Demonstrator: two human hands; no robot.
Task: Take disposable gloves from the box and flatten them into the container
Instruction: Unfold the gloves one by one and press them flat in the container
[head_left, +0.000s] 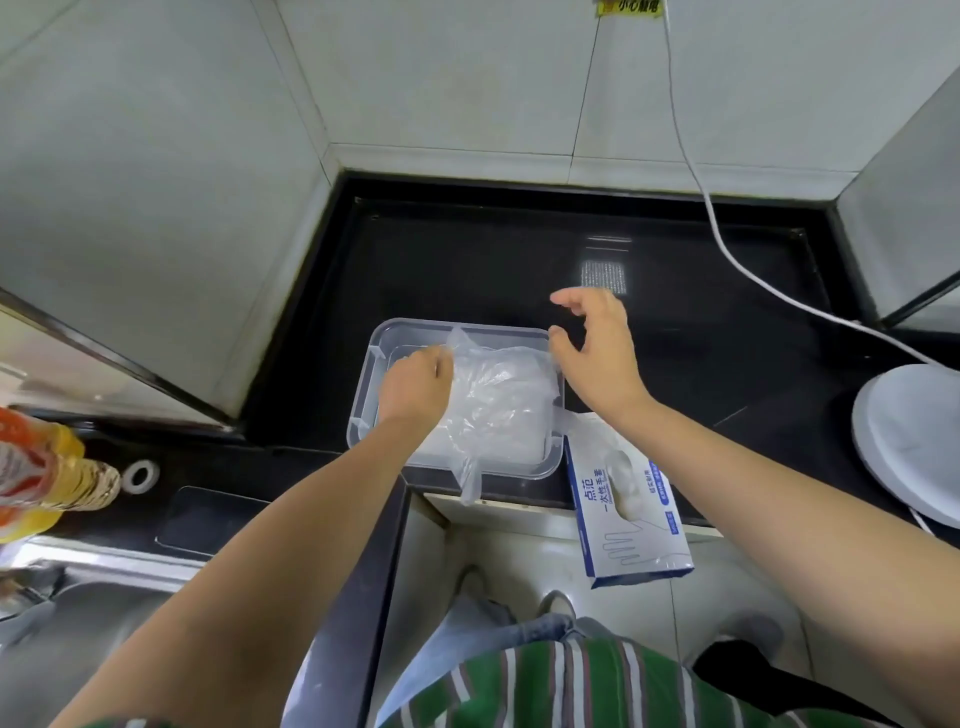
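A clear plastic container (363, 395) sits on the black counter, holding a crumpled pile of transparent disposable gloves (498, 400). One glove end hangs over the container's front rim. My left hand (413, 387) is inside the container at its left side, fingers curled on the glove plastic. My right hand (597, 348) hovers over the container's right far corner with fingers loosely bent, holding nothing. The white and blue glove box (628, 509) lies to the right of the container, jutting over the counter's front edge.
The black counter (519, 260) extends behind the container to a tiled wall. A white cable (727, 249) runs down to a white round appliance (914, 441) at the right. An oil bottle (47, 467) and a steel sink (104, 613) are at the left.
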